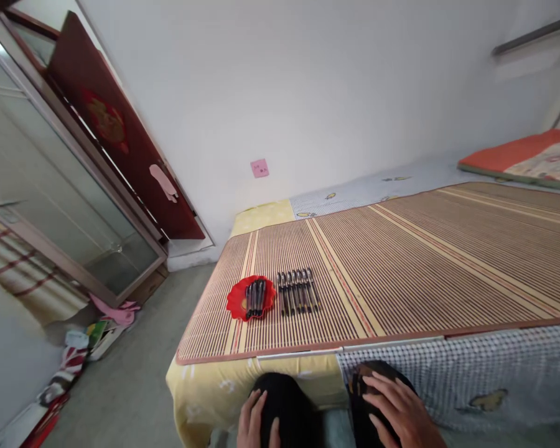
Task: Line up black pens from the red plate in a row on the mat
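Left hand on knee, pens well ahead, on mat

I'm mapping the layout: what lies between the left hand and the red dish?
In the head view, part of the black-clad knee, then yellow sheet, then the near part of the striped mat lie between the left hand and red dish.

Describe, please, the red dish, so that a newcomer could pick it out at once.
Find the bed, then the striped mat on it. Toward the mat's left end sits the red dish, just left of a row of pens. Unlike that row, laid directly on the mat, it has a wavy rim and holds dark pens.
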`<action>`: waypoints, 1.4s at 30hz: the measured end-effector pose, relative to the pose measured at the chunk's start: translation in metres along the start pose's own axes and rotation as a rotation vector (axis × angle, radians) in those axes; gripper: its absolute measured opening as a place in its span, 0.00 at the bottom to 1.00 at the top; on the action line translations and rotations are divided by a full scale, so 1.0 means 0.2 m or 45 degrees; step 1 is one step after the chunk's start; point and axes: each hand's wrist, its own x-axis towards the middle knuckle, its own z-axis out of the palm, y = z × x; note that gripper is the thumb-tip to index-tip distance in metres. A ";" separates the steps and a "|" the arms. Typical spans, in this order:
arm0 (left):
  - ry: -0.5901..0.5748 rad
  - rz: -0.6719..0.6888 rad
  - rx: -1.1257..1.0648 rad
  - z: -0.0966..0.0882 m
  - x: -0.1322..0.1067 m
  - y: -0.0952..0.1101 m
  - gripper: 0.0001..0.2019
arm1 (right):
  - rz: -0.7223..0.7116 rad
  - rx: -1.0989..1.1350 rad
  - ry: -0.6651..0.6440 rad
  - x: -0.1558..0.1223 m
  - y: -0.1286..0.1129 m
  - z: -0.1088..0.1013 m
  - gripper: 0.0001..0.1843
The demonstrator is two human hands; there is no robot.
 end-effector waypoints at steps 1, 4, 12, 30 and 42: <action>0.036 0.006 -0.043 -0.03 0.08 0.03 0.16 | 0.002 -0.001 0.007 0.00 0.01 0.01 0.13; -0.027 -0.104 -0.031 -0.11 0.42 0.12 0.16 | 0.018 0.016 0.005 0.01 0.02 0.01 0.13; -0.296 -0.293 0.206 0.11 1.26 0.12 0.04 | 0.030 0.073 0.009 0.00 0.03 0.02 0.12; -0.623 -0.593 0.389 0.26 1.44 0.09 0.12 | 0.025 0.106 0.005 0.00 0.06 0.02 0.11; -0.527 -0.661 -0.720 0.04 1.06 0.36 0.16 | 0.162 0.204 0.007 0.02 0.03 0.02 0.11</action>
